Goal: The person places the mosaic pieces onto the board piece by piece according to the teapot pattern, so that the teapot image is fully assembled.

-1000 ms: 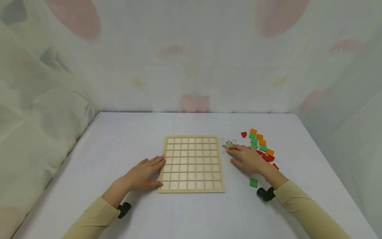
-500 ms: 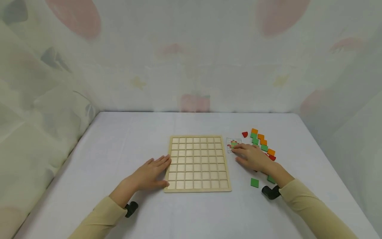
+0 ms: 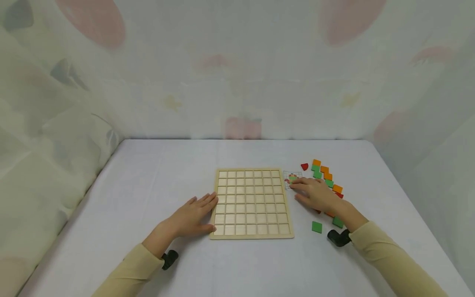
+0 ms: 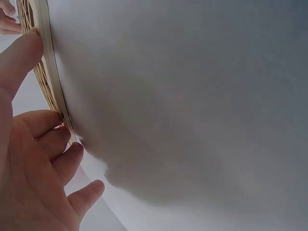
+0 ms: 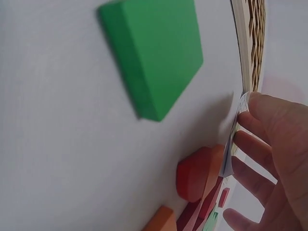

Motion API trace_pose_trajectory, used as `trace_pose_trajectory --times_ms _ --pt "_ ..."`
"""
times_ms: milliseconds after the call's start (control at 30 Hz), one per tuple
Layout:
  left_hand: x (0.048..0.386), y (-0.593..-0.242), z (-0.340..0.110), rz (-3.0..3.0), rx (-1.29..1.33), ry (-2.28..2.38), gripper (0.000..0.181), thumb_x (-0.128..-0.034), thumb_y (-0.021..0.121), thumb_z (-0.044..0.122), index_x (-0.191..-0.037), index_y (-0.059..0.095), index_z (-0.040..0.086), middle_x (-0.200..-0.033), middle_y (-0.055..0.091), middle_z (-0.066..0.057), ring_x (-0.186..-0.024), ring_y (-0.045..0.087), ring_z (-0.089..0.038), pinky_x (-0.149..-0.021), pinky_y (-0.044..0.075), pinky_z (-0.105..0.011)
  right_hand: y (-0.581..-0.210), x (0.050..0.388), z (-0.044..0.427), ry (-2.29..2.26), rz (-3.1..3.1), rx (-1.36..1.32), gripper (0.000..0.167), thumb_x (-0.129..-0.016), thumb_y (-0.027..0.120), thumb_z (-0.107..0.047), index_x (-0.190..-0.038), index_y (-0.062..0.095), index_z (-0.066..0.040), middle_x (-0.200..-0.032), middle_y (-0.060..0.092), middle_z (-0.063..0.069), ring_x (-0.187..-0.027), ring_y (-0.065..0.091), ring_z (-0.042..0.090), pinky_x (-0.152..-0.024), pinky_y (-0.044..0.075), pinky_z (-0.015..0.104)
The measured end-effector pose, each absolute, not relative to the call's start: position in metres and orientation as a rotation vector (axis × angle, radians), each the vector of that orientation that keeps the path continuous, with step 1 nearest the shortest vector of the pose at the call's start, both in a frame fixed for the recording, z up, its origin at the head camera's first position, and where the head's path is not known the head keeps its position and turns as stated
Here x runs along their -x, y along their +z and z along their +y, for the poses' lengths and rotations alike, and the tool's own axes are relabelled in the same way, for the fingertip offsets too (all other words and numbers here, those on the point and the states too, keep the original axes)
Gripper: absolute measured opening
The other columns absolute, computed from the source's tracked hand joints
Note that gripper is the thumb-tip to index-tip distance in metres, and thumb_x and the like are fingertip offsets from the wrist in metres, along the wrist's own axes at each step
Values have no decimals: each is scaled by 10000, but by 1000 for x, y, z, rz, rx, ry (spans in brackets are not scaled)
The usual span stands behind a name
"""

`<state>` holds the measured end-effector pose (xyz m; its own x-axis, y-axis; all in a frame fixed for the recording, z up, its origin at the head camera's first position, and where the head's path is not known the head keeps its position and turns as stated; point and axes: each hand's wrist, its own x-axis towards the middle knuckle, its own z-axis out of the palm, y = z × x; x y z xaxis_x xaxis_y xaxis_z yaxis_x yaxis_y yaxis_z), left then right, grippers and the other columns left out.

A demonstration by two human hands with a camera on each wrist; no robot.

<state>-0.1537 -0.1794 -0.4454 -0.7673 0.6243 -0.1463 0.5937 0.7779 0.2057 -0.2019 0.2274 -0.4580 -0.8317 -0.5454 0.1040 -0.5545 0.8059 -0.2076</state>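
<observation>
Left hand: released, fingers extended, fingertips and thumb touching the left edge of the gridded wooden board, which lay flat on the tabletop. Right hand: released, I judged, fingertips on a printed card at the board's far right; I could not tell whether card and board touched. I noted orange tiles and a red piece beyond the right hand, and a green square nearer me.
</observation>
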Motion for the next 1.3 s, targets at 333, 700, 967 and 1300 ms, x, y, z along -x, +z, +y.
trace_pose_trajectory --times_ms 333,700,967,1300 --pt "154 -444 -171 2747 -932 200 825 -852 591 469 -1457 232 39 -1524 192 -117 -1389 217 -286 -1090 200 -526 -458 201 235 413 -2959 -893 357 -887 602 -243 -1220 613 -115 -1228 582 73 -1158 524 306 -904 374 596" --pt "153 -448 -168 2764 -932 190 829 -856 576 486 -1463 216 50 -1532 174 -99 -1390 217 -273 -1088 208 -525 -458 202 238 414 -2950 -917 360 -877 615 -241 -1209 618 -100 -1219 581 102 -1119 547 307 -887 421 546" --pt "153 -441 -166 2788 -967 155 820 -834 608 484 -1443 283 42 -1508 251 -113 -1382 240 -288 -1084 216 -529 -459 202 240 418 -2942 -924 360 -882 610 -236 -1219 610 -107 -1226 580 81 -1141 534 308 -884 401 572" --pt "169 -442 -171 2829 -1031 285 798 -799 658 471 -1423 347 82 -1498 284 -99 -1367 272 -305 -1049 263 -556 -455 195 252 560 -2846 -880 351 -825 680 -157 -1168 632 -104 -1156 614 73 -1042 584 256 -837 503 426"
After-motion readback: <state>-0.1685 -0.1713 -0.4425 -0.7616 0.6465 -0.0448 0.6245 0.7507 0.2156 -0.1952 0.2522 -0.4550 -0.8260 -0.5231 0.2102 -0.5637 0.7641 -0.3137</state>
